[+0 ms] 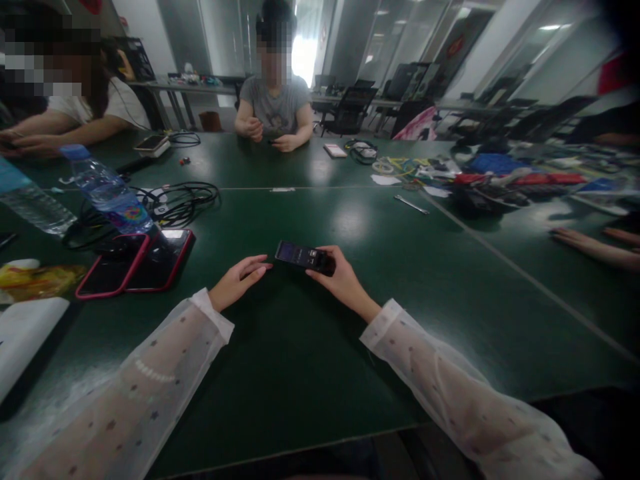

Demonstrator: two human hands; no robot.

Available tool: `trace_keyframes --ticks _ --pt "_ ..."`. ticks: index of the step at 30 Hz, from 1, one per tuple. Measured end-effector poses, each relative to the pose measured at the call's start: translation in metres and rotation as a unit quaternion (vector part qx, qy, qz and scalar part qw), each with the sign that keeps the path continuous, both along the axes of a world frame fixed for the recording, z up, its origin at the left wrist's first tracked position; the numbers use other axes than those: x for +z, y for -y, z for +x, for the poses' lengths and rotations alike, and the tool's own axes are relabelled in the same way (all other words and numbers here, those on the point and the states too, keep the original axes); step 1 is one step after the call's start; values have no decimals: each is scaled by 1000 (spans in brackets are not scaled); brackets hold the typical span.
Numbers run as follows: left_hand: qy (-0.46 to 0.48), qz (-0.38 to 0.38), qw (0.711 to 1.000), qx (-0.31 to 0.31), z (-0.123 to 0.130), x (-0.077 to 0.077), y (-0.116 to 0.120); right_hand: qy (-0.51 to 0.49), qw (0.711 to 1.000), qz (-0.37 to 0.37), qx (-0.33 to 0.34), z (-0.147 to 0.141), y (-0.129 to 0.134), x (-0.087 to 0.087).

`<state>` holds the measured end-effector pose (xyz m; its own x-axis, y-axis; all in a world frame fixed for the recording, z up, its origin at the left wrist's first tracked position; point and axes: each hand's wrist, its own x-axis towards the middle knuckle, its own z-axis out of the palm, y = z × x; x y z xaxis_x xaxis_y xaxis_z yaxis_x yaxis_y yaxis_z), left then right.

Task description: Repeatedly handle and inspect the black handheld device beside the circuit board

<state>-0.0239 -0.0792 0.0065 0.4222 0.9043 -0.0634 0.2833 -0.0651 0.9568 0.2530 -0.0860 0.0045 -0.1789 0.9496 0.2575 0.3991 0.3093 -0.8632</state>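
Observation:
A small black handheld device (299, 255), with a screen at its left end and buttons toward the right, is held just above or at the green table; I cannot tell which. My right hand (339, 280) grips its right end between thumb and fingers, which hide that end. My left hand (241, 280) is just left of the device, fingers stretched out and holding nothing. A small gap separates its fingertips from the device's left end.
Left of me are two phones in red cases (165, 261), water bottles (107, 190) and coiled black cables (187, 203). A wrench (411, 205) lies farther right, before a heap of cables and tools (505, 180). Other people sit around the green table (300, 373); a person's hand (575, 240) rests at right.

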Motion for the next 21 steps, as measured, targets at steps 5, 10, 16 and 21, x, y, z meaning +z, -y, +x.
trace_keyframes --ticks 5,10,16,21 --pt "-11 16 1000 -5 -1 -1 0 40 995 37 -81 3 -5 -5" --pt "-9 20 1000 -2 0 -3 -1 94 989 49 -107 4 -4 -8" --pt "-10 19 1000 -13 -1 -2 -1 125 983 47 -128 7 -5 -13" --pt "-9 15 1000 -10 -1 0 1 163 976 53 -135 7 -7 -14"
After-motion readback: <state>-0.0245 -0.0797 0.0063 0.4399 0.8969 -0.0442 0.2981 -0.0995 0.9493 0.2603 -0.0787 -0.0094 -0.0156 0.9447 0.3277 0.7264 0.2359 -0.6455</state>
